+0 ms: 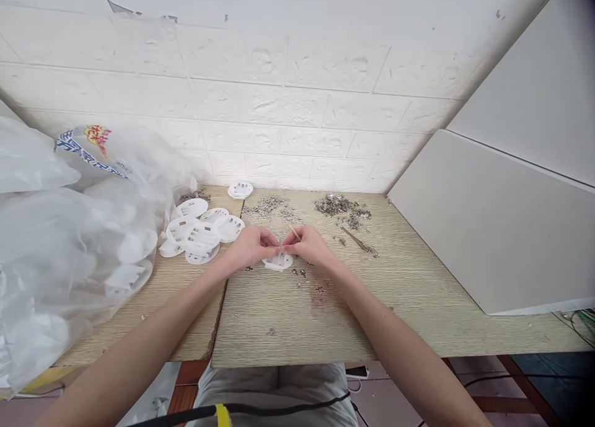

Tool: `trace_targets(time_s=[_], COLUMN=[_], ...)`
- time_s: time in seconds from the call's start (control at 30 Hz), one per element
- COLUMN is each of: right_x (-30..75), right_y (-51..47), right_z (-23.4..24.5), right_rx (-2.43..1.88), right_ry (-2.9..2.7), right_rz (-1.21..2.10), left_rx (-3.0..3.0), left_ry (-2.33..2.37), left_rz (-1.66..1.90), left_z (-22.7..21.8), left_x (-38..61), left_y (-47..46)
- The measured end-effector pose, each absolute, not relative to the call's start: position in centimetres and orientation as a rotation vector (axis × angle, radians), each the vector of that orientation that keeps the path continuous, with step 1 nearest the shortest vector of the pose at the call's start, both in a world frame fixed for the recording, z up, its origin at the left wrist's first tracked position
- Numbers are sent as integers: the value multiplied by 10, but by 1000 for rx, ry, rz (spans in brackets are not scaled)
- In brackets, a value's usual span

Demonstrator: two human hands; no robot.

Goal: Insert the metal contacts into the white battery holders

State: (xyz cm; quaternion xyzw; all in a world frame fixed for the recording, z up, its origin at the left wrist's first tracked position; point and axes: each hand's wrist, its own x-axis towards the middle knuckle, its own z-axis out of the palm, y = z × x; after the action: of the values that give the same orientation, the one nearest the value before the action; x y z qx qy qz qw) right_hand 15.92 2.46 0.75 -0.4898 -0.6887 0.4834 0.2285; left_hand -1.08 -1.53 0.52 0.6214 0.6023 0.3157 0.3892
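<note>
Both my hands meet over a round white plastic part (277, 263) lying on the wooden table (400, 290). My left hand (253, 246) is closed, its fingertips pinched at the part's top edge. My right hand (309, 246) is closed in a pinch on a thin wooden stick (294, 231) that slants up and away from the fingers, its lower end at the part. What the left fingertips pinch is too small to make out. A few tiny metal pieces (301, 273) lie scattered just in front of the part.
A pile of white round parts (202, 230) sits left of my hands, with one more (240, 189) by the wall. Heaps of small metal contacts (266, 206) (341, 206) lie behind. A large clear plastic bag (60, 241) fills the left side. A white box (493, 228) stands right.
</note>
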Motion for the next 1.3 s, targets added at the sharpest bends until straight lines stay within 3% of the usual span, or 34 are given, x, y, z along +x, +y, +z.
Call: trace_targets(time_s=[0.27, 0.6, 0.9, 1.0, 1.17, 1.3], right_x=[158, 162, 167, 170, 177, 181], right_y=[28, 26, 32, 37, 48, 54], right_z=[2, -1, -2, -1, -5, -11], right_rx=[-1320, -1050, -992, -1082, -1353, -1404], right_ry=[-1912, -2250, -2258, -2178, -2177, -2294], right_rz=[1335, 1196, 1129, 960, 404, 247], left_rx=[1655, 2248, 2173, 2107, 2057, 1998], left_ry=[1550, 1531, 1492, 1495, 1451, 1442], left_rz=[728, 540, 606, 648, 710, 736], left_z=[6, -3, -2, 0, 0, 0], left_x=[-10, -10, -14, -14, -14, -14], left_y=[-17, -19, -18, -18, -18, -17])
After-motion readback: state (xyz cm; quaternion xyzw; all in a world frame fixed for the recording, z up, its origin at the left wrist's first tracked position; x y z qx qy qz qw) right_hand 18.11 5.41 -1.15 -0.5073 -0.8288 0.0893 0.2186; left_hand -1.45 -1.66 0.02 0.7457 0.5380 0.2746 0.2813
